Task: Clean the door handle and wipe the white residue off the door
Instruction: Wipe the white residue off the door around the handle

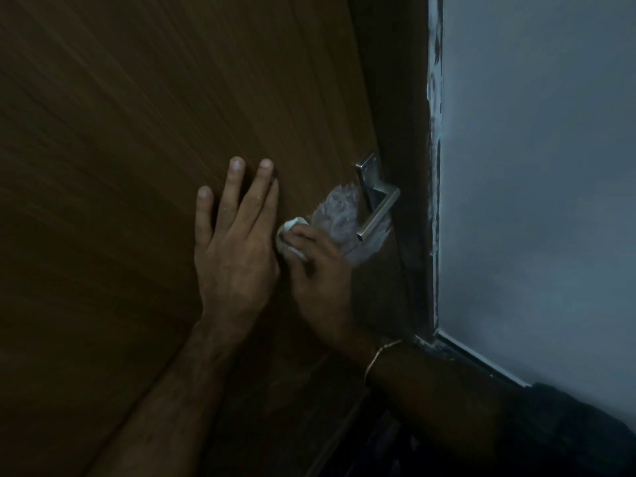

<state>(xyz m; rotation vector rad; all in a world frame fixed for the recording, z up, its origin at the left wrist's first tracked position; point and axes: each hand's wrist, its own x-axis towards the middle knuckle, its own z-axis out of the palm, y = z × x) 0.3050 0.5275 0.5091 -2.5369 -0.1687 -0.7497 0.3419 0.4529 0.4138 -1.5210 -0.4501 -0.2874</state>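
A brown wooden door [144,125] fills the left of the head view. Its silver lever handle [378,210] sits on a metal plate near the door's right edge. A patch of white residue [339,206] is smeared on the wood just left of and below the handle. My left hand [234,242] lies flat on the door with fingers spread and straight. My right hand [318,270] grips a small white wad of cloth [287,235] and presses it to the door at the residue's left edge.
A dark door frame [409,166] runs beside the handle, with white paint smears along its edge. Right of it is a pale grey wall [537,184]. A thin bangle [380,354] circles my right wrist.
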